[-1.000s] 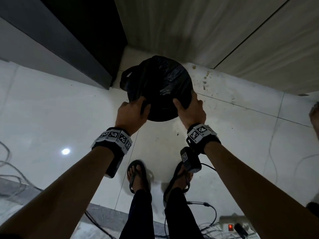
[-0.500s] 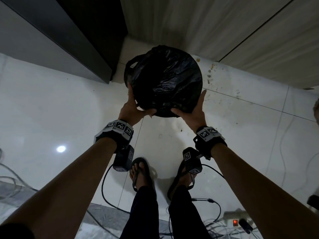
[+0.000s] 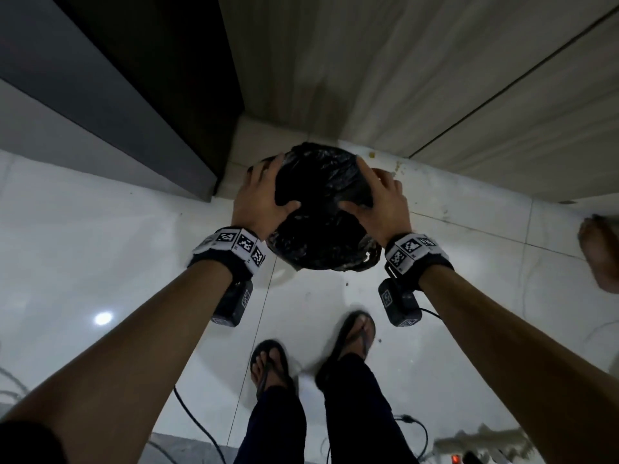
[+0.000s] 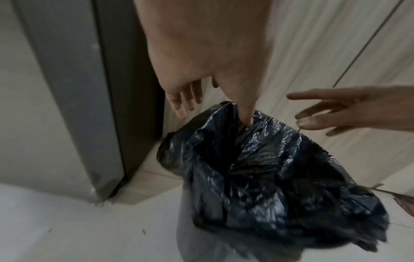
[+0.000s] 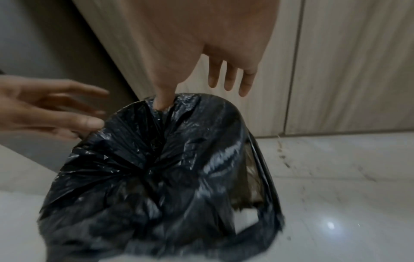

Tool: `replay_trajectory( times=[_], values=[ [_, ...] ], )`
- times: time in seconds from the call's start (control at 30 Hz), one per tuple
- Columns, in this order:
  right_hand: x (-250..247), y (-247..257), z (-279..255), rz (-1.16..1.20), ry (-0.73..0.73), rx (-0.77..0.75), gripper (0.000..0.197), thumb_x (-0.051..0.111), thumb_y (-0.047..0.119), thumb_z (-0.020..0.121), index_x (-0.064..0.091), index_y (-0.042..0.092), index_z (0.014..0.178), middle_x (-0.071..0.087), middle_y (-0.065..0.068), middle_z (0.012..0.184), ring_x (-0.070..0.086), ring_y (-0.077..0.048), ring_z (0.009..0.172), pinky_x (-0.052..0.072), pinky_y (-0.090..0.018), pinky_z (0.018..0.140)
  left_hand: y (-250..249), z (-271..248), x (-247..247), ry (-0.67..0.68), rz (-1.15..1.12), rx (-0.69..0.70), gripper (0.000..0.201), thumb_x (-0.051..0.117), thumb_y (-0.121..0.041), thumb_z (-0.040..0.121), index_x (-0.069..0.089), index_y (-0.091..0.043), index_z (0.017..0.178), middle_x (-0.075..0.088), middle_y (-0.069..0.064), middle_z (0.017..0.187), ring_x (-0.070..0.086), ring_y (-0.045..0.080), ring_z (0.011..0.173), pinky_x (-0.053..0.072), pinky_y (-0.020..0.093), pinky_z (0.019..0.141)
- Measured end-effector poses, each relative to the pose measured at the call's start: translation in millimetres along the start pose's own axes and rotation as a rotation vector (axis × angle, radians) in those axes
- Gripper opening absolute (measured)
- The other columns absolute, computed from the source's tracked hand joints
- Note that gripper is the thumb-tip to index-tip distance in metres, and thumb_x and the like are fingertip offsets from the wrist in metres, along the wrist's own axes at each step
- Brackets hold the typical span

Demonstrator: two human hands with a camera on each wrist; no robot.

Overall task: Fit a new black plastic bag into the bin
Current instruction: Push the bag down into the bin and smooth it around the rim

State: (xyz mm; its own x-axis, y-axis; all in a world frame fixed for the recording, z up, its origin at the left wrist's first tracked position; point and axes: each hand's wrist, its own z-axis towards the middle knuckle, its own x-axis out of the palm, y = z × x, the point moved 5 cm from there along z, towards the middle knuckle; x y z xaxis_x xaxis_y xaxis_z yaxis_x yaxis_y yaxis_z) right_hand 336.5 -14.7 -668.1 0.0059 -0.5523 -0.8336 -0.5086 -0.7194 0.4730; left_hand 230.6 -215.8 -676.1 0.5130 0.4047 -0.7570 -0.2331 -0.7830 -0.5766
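1. Down in the corner of the floor (image 3: pixel 100 229), where the pale wall (image 3: pixel 402 78) meets a dark grey panel (image 3: pixel 100 95), stands the bin (image 4: pixel 201 221), with the black bag (image 3: pixel 321 209) over its top.
2. Only a little of the bin's light side shows under the bag in the left wrist view.
3. The left hand (image 3: pixel 261 199) lies on the left side of the bag, with fingers spread wide. Its thumb pokes down into the crinkly plastic, and the other fingers reach out past the far edge.
4. The right hand (image 3: pixel 378 202) lies on the right side the same way, fingers spread, thumb pushed into the bag.
5. Neither grip is closed around the bag. Both press on it with open fingers.
6. The bag sits between the two hands, and its middle sinks down into the bin.
7. A loop handle of the bag hangs over the near right edge.
8. The person's feet in dark sandals (image 3: pixel 268 366) stand just behind the bin.
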Motion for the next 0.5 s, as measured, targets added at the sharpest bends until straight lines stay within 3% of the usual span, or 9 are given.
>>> replay_trajectory(
  times=[0.17, 0.27, 0.33, 0.4, 0.5],
  values=[
    [20, 11, 49, -0.145, 0.133, -0.073, 0.106, 0.076, 0.043, 0.075, 0.002, 0.043, 0.152, 0.017, -0.011, 0.159, 0.026, -0.039, 0.141, 0.034, -0.058, 0.108, -9, 42, 20, 0.155, 0.16, 0.108, 0.102, 0.073, -0.032, 0.077, 0.006, -0.034, 0.153, 0.013, 0.005, 0.162, 0.022, 0.03, 0.145, 0.027, 0.049, 0.115],
    [41, 9, 71, -0.263, 0.207, -0.104, 0.121, 0.082, 0.042, 0.068, -0.008, 0.042, 0.151, 0.015, -0.015, 0.159, 0.031, -0.043, 0.136, 0.038, -0.059, 0.104, -4, 60, 39, 0.219, 0.218, 0.133, 0.111, 0.077, -0.028, 0.073, 0.001, -0.036, 0.152, 0.011, 0.005, 0.162, 0.028, 0.035, 0.142, 0.033, 0.055, 0.11],
    [48, 5, 82, -0.357, 0.183, -0.125, 0.118, 0.08, 0.038, 0.072, -0.007, 0.039, 0.152, 0.025, -0.019, 0.152, 0.042, -0.044, 0.125, 0.047, -0.056, 0.092, 2, 69, 44, 0.202, 0.231, 0.116, 0.108, 0.076, -0.025, 0.074, 0.002, -0.037, 0.152, 0.02, 0.008, 0.157, 0.039, 0.038, 0.133, 0.042, 0.054, 0.102],
    [46, 2, 90, -0.394, 0.134, -0.169, 0.101, 0.07, 0.026, 0.082, -0.001, 0.037, 0.153, 0.038, -0.02, 0.139, 0.054, -0.041, 0.107, 0.051, -0.048, 0.072, 6, 74, 44, 0.174, 0.238, 0.121, 0.099, 0.069, -0.016, 0.079, 0.006, -0.037, 0.153, 0.034, 0.012, 0.146, 0.053, 0.039, 0.116, 0.049, 0.047, 0.091],
    [38, -6, 98, -0.353, 0.129, -0.222, 0.083, 0.051, 0.009, 0.087, 0.008, 0.033, 0.154, 0.049, -0.019, 0.121, 0.06, -0.04, 0.077, 0.041, -0.04, 0.056, 13, 76, 39, 0.133, 0.185, 0.11, 0.091, 0.05, 0.003, 0.082, 0.011, -0.04, 0.152, 0.05, 0.015, 0.122, 0.059, 0.038, 0.094, 0.049, 0.041, 0.082]
  ],
)
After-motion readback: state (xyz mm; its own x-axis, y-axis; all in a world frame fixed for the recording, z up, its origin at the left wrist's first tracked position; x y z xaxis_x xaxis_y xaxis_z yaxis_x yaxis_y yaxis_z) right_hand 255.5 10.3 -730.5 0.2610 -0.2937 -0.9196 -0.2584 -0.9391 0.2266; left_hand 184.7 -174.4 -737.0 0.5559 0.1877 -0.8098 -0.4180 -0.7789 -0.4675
